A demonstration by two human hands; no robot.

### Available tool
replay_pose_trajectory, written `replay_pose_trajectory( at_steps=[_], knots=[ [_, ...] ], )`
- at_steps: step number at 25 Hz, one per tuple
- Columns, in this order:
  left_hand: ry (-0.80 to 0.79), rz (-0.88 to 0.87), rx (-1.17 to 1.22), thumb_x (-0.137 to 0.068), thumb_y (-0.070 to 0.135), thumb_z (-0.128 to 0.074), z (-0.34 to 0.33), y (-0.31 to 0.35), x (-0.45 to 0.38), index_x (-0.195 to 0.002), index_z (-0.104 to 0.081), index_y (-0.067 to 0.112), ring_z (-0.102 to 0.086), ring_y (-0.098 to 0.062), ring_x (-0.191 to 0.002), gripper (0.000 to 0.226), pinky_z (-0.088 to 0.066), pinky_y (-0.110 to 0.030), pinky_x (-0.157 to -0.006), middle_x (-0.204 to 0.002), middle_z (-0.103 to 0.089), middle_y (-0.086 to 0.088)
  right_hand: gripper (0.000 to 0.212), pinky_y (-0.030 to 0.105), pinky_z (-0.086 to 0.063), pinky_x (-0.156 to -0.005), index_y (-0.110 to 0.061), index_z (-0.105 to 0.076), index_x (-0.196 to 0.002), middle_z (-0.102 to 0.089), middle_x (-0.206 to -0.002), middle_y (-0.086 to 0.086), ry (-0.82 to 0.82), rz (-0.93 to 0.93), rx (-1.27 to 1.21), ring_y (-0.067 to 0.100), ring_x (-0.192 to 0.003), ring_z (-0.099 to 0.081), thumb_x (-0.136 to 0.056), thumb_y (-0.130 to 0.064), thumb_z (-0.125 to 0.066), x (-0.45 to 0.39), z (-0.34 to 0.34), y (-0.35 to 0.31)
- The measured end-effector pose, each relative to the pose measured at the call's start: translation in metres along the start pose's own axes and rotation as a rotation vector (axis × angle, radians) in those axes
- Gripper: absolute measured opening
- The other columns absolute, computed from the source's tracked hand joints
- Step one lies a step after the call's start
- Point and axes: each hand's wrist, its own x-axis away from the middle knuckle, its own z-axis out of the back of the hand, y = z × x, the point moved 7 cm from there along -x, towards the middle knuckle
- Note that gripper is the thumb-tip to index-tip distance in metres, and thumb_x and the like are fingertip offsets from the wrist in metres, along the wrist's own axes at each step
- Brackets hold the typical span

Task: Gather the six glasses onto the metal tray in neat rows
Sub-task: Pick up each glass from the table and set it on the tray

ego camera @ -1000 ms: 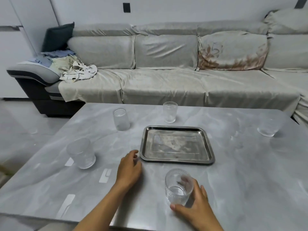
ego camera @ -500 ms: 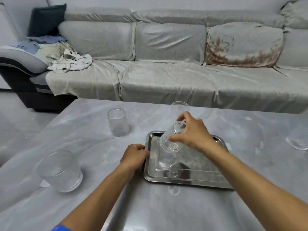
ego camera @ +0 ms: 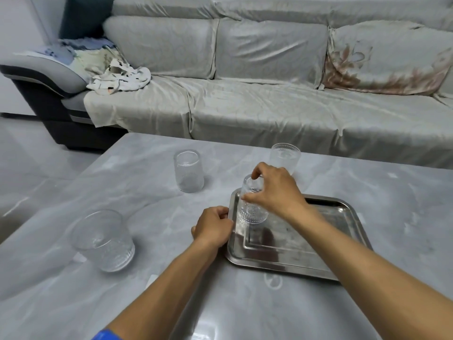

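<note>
A square metal tray (ego camera: 289, 262) lies on the grey marble table. My right hand (ego camera: 275, 190) grips a textured clear glass (ego camera: 252, 209) by its rim, with the glass standing upright in the tray's far left corner. My left hand (ego camera: 212, 225) is closed on the tray's left edge. Three more glasses stand on the table: a tall one (ego camera: 188, 171) to the left beyond the tray, a patterned one (ego camera: 285, 157) partly hidden behind my right hand, and a wide one (ego camera: 104, 240) near left.
The marble table (ego camera: 147, 290) fills the lower view; its left edge runs diagonally to the floor. A grey covered sofa (ego camera: 257, 101) stands close behind the table's far edge, with crumpled clothes (ego camera: 117, 78) on its left end.
My right hand carried the glass from the table's near edge over the tray and lowered it upright into the far left corner. My left hand moved onto the tray's left edge.
</note>
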Motion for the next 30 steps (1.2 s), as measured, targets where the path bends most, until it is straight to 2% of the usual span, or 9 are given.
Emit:
replay_pose_trajectory(
  at_steps=[3,7,11,13,17,22,24,27,30],
  knots=[
    [-0.021,-0.002,-0.030,-0.081,0.012,-0.060,0.001,0.002,0.001,-0.083,-0.074,0.031,-0.069,-0.027,-0.100,0.024,-0.047,-0.050,-0.102,-0.091,-0.078,0.003,0.047,0.034,-0.038,-0.068,-0.021,-0.051,-0.097,-0.064,-0.101,0.002,-0.025,-0.016,-0.012,0.024,-0.093,-0.050,-0.067,-0.044,-0.080,0.001,-0.003,-0.002],
    [-0.049,-0.147,-0.211,-0.083,0.017,-0.065,0.030,0.022,0.026,-0.131,-0.060,0.019,-0.059,-0.030,-0.120,0.048,-0.048,-0.042,-0.104,-0.132,-0.064,-0.007,0.047,0.038,-0.041,-0.091,-0.014,-0.057,-0.111,-0.060,-0.118,0.006,0.091,0.001,-0.057,0.029,-0.109,-0.053,-0.075,-0.038,-0.075,0.032,0.014,-0.012],
    [0.489,-0.522,-0.710,-0.078,0.044,-0.058,0.158,0.036,0.075,-0.129,-0.058,0.030,-0.055,-0.031,-0.120,0.053,-0.044,-0.044,-0.093,-0.137,-0.057,-0.002,0.029,0.031,-0.039,-0.085,-0.018,-0.063,-0.100,-0.064,-0.112,0.004,0.121,0.030,-0.159,0.028,-0.104,-0.058,-0.073,-0.010,-0.071,0.116,0.021,-0.020],
    [0.567,-0.287,-0.815,-0.075,0.058,-0.063,0.212,0.002,0.088,-0.141,-0.045,0.032,-0.045,-0.035,-0.131,0.073,-0.041,-0.049,-0.100,-0.149,-0.044,-0.006,0.030,0.030,-0.042,-0.079,-0.019,-0.065,-0.094,-0.066,-0.102,0.001,-0.007,0.000,-0.274,0.025,-0.096,-0.061,-0.071,0.000,-0.069,0.147,0.017,-0.031],
    [0.294,-0.011,-0.570,-0.070,0.049,-0.079,0.221,-0.036,0.094,-0.142,-0.037,0.029,-0.057,-0.037,-0.118,0.086,-0.049,-0.046,-0.092,-0.137,-0.054,-0.013,0.022,0.017,-0.046,-0.072,-0.017,-0.070,-0.087,-0.070,-0.089,-0.004,-0.129,-0.187,-0.524,0.014,-0.085,-0.063,-0.075,0.002,-0.066,0.182,0.015,-0.042],
    [0.480,-0.557,-0.536,-0.052,0.043,-0.077,0.170,0.047,0.159,-0.123,-0.040,0.031,-0.064,-0.027,-0.089,0.080,-0.046,-0.034,-0.067,-0.115,-0.058,0.002,0.020,0.032,-0.053,-0.053,-0.007,-0.069,-0.098,-0.074,-0.078,0.011,-0.296,-0.685,-1.275,0.021,-0.061,-0.064,-0.086,-0.022,-0.065,0.210,0.015,-0.042],
    [0.408,-0.865,-0.464,-0.054,0.042,-0.078,0.123,0.083,0.194,-0.119,-0.043,0.027,-0.062,-0.019,-0.090,0.075,-0.048,-0.035,-0.071,-0.111,-0.057,0.006,0.052,0.037,-0.055,-0.062,-0.002,-0.065,-0.111,-0.073,-0.089,0.017,-0.467,-0.775,-1.551,0.028,-0.068,-0.066,-0.086,-0.048,-0.060,0.209,0.012,-0.061],
    [0.317,-1.270,-0.490,-0.063,0.036,-0.078,0.040,0.114,0.237,-0.114,-0.046,0.023,-0.062,-0.020,-0.097,0.062,-0.046,-0.035,-0.077,-0.117,-0.063,-0.001,0.063,0.040,-0.058,-0.081,-0.002,-0.066,-0.120,-0.072,-0.105,0.017,-0.360,-0.717,-1.895,0.031,-0.090,-0.070,-0.082,-0.052,-0.061,0.194,0.028,-0.050],
    [0.023,-1.282,-0.389,-0.068,0.033,-0.079,0.011,0.107,0.218,-0.127,-0.045,0.026,-0.055,-0.011,-0.122,0.068,-0.044,-0.027,-0.097,-0.135,-0.056,0.005,0.055,0.045,-0.052,-0.094,-0.012,-0.071,-0.116,-0.073,-0.112,0.015,-0.229,-0.678,-1.841,0.031,-0.105,-0.069,-0.078,-0.052,-0.066,0.183,0.037,-0.014]
  ],
)
